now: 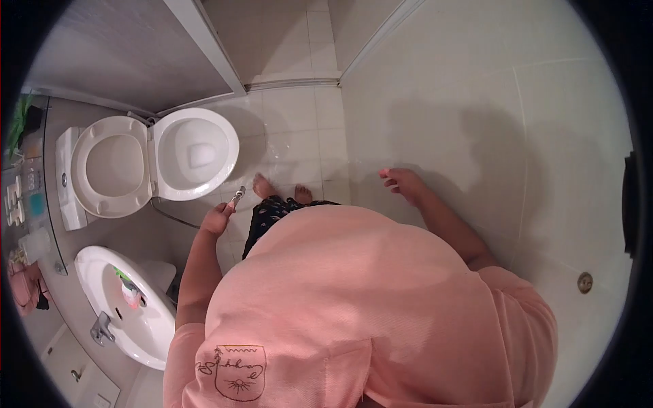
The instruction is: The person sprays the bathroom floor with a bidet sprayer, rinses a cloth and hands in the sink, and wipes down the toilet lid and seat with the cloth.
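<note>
Fingers of the left hand (218,219) are closed around a metal sprayer (238,196), located left of centre in the frame, its head directed toward the upper right. A hose (178,219) runs between the toilet area and this hand. Right hand (404,185), right of centre: fingers loosely curled, in front of the pale wall (435,88); whether they grip anything cannot be determined. Toilet bowl (197,154), upper left: seat and lid raised. Washbasin (153,326), lower left: pump bottle (130,294) positioned at its rear edge.
</note>
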A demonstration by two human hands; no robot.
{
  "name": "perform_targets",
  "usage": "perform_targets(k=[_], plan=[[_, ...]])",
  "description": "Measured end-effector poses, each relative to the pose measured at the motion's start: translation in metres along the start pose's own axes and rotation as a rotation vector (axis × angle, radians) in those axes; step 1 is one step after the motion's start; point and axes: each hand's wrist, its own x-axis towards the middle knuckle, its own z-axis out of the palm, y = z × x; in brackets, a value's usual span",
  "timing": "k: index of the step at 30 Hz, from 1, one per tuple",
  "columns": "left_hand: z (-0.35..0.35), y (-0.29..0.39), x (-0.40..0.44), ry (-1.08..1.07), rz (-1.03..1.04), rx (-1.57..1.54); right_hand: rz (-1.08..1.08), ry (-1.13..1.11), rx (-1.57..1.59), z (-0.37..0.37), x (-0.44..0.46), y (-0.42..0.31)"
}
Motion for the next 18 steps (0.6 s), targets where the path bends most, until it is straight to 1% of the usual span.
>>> perform_targets(k=[3,5,9,11,12,13,15,16,18], plan=[[-0.009,0.030,0.016,0.020,0.056,-0.052,-0.005,-0.044,0.000,0.006,-0.001,-0.004],[-0.016,0.034,0.045,-0.002,0.067,-0.055,-0.005,0.026,0.037,0.008,-0.002,-0.017],[-0.029,0.053,0.092,-0.071,0.092,-0.091,-0.051,0.096,0.036,0.000,0.004,-0.079],[-0.040,0.078,0.107,-0.089,0.077,-0.087,-0.531,0.286,-0.455,-0.020,0.017,-0.124],[-0.050,0.088,0.115,-0.099,0.061,-0.078,-0.703,0.436,-0.673,-0.030,0.016,-0.153],[-0.054,0.084,0.141,-0.116,0.073,-0.032,-0.873,0.586,-0.893,-0.037,0.011,-0.187],[-0.069,0.107,0.154,-0.124,0.091,-0.032,-0.886,0.685,-1.109,-0.036,-0.011,-0.259],[-0.078,0.117,0.159,-0.130,0.104,-0.036,-0.885,0.685,-1.116,-0.036,-0.013,-0.280],[-0.092,0.119,0.180,-0.146,0.126,-0.078,-0.771,0.831,-1.407,-0.039,-0.015,-0.313]])
